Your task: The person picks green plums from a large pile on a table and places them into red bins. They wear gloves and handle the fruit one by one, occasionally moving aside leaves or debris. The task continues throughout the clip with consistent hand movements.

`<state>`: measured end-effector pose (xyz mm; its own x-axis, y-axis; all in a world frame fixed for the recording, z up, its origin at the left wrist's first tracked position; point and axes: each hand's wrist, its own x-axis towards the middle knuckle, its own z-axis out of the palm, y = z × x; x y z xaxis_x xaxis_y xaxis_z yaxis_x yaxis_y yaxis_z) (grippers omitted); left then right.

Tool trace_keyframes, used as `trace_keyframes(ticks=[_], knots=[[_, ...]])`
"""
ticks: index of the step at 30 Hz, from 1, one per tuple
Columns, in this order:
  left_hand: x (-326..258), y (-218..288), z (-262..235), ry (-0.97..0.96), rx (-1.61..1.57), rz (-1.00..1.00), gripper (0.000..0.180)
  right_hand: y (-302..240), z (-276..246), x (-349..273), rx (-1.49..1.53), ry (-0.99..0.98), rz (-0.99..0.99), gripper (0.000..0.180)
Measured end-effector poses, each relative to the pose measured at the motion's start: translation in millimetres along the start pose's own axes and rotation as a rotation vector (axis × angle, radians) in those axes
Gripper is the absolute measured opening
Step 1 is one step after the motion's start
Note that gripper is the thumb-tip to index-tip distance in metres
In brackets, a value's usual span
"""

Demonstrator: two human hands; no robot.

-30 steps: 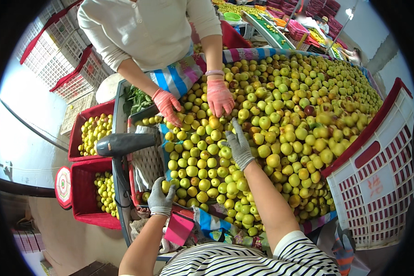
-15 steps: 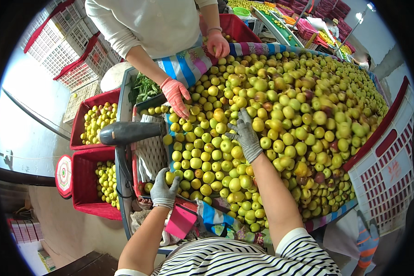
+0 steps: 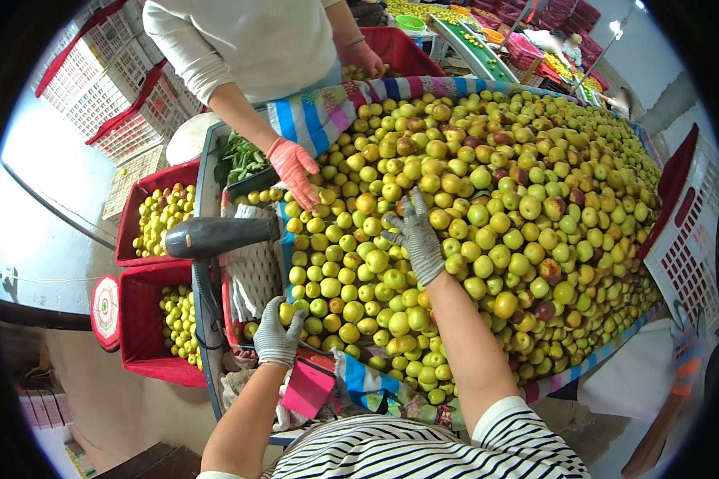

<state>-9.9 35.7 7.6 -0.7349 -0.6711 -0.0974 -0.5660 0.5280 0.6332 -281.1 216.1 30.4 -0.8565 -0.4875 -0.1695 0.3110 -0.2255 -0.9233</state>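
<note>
A broad heap of yellow-green jujubes (image 3: 487, 215), some with brown patches, covers the table before me. My right hand (image 3: 420, 243), in a grey glove, lies on the heap with spread fingers and grips nothing. At the heap's near left edge my left hand (image 3: 276, 335), gloved alike, has thumb and fingers around a single jujube (image 3: 285, 312); its palm side is hidden. Across from me a co-worker's pink-gloved hand (image 3: 293, 169) reaches over the left part of the heap, and that person's other hand (image 3: 363, 57) is above a red crate.
Beside the heap are a black hair dryer (image 3: 220, 237), a white woven basket (image 3: 252, 267) and a pink flat object (image 3: 309, 387). Red-lined crates (image 3: 140, 319) with jujubes stand left. At right are a white basket (image 3: 687, 247) and another person's orange-grey glove (image 3: 685, 347).
The white basket at right has moved away from the heap. Jujubes there, blurred before, now lie still. The co-worker's farther hand has drawn back toward the red crate. My hands have barely moved.
</note>
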Motion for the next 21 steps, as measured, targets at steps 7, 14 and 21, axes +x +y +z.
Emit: trace_keyframes(ticks=[7, 14, 21], knots=[[0.7, -4.3, 3.6, 0.017, -0.032, -0.003, 0.054, -5.5, 1.9, 0.6, -0.022, 0.010, 0.037, 0.069], [0.9, -0.9, 5.4, 0.020, -0.036, 0.019, 0.050, -1.9, -4.3, 2.5, 0.071, -0.010, 0.039, 0.075], [1.2, 1.3, 3.1, 0.022, -0.014, 0.017, 0.050, -3.0, 3.4, -0.5, 0.011, 0.001, 0.019, 0.086]])
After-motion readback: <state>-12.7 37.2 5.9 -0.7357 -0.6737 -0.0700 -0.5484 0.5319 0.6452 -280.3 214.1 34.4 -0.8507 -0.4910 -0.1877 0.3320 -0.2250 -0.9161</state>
